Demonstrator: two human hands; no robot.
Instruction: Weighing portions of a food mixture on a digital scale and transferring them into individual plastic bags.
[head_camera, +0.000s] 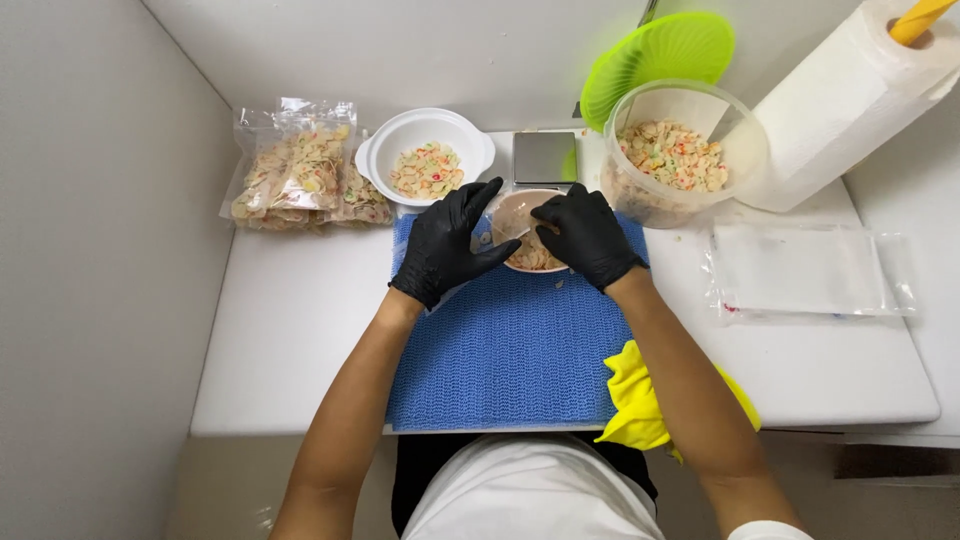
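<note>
Over the middle of a white table (300, 330), the head view looks straight down on 2 black-gloved hands meeting above a blue mesh mat (510, 345). Left hand (445, 245) and right hand (585, 235) both curl around a clear plastic pouch (512, 218), fingers closed on its upper edge so the mouth is spread; pale, speckled snack pieces (530, 255) sit in its lower part, and the pouch seems to rest in or over a small bowl, though the gloves hide most of it.

Behind the hands lies a small grey scale (545, 157). To its left stands a white bowl (385, 150) with some of the same pieces, and further left a pile of filled clear bags (295, 180). To the right, a large clear tub (745, 145) holds more of the mix, its green lid (660, 50) propped behind it, with a paper towel roll (850, 100) leaning beside. Flat empty pouches (800, 270) lie on the right of the table, and a yellow cloth (635, 400) hangs at the near edge under the right forearm.

Judging from this, a portion is in the pouch and it is being handled at its mouth. Closing it would call for both thumbs and fingers pinching evenly along the top strip while keeping the pouch upright so nothing spills.
</note>
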